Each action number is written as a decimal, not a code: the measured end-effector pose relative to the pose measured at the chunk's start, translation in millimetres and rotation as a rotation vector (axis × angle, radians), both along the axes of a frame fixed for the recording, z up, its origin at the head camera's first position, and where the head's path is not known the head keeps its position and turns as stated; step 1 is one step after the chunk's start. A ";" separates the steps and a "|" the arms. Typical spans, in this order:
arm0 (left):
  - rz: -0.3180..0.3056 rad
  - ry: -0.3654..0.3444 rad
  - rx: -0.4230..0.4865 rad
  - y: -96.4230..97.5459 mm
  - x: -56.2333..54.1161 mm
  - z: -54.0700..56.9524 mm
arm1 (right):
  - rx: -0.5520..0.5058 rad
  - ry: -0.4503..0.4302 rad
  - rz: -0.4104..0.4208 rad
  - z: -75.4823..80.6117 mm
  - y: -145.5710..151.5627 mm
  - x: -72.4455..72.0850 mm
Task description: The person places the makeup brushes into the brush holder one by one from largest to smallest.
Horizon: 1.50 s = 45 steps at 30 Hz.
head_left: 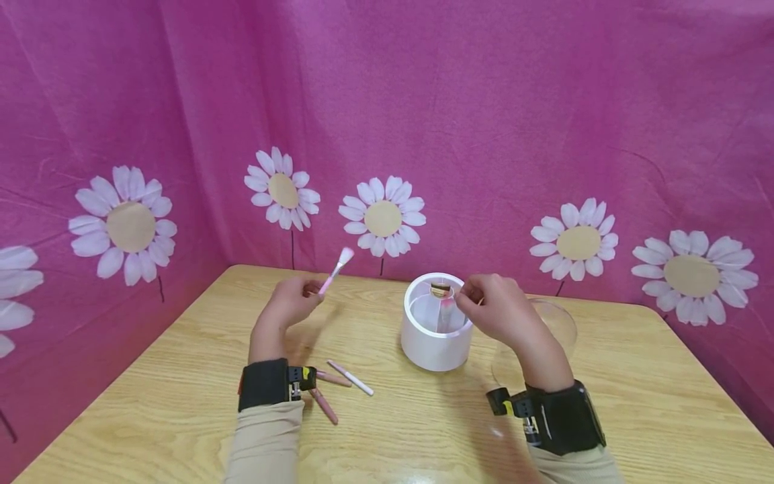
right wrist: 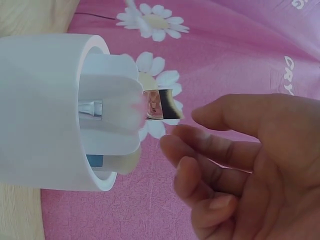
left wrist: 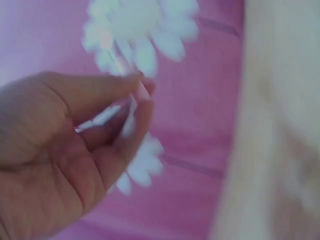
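In the head view my left hand [head_left: 289, 302] pinches a pink-handled makeup brush [head_left: 336, 270] between thumb and fingertips, its pale pink-white bristles pointing up. The left wrist view shows the same brush [left wrist: 122, 62], blurred. A white round brush holder [head_left: 435, 346] with dividers inside stands near the middle of the table. My right hand [head_left: 498, 309] hovers at its right rim, fingers loosely bent and holding nothing. Several brushes stand in the holder; in the right wrist view a flat dark-bristled brush [right wrist: 170, 105] and a fluffy white-and-pink brush [right wrist: 125, 111] rise toward my fingertips.
A clear plastic cover [head_left: 559, 329] sits behind my right forearm. By my left wrist lie a pink-and-white slim stick [head_left: 351, 378] and a darker pink stick [head_left: 324, 407], with another pink stick [head_left: 334, 379] beside them. A pink flowered cloth [head_left: 478, 134] hangs behind the wooden table [head_left: 393, 444].
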<state>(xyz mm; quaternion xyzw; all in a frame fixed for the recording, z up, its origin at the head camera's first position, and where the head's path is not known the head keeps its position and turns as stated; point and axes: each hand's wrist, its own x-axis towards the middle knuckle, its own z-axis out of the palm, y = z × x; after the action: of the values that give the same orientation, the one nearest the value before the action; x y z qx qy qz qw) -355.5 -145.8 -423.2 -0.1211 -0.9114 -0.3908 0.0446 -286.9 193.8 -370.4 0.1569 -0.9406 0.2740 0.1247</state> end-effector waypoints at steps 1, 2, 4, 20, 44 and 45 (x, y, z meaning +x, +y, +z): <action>-0.037 0.034 0.006 8.4 0.6 5.2 | -0.008 0.006 -0.005 0.6 -0.5 0.1; -0.073 0.053 0.023 17.2 2.3 10.4 | -0.018 0.013 -0.011 1.0 -0.9 -0.1; -0.164 0.106 0.044 34.2 5.3 19.4 | -0.048 0.034 -0.024 1.6 -1.7 -0.5; -0.504 0.149 0.048 94.4 22.8 40.0 | -0.244 0.205 -0.063 9.8 -7.3 -1.7; -0.232 0.285 -0.197 130.7 24.1 23.2 | -0.285 0.276 -0.076 12.1 0.1 7.0; -0.206 0.294 -0.216 132.8 24.0 21.8 | -0.290 0.278 -0.078 12.0 0.2 7.6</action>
<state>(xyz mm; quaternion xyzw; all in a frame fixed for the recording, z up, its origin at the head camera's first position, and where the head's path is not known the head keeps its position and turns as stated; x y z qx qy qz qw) -331.5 -13.0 -401.4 -0.2734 -0.9145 -0.2713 0.1237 -279.3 194.1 -358.4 0.1373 -0.8704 0.3773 0.2851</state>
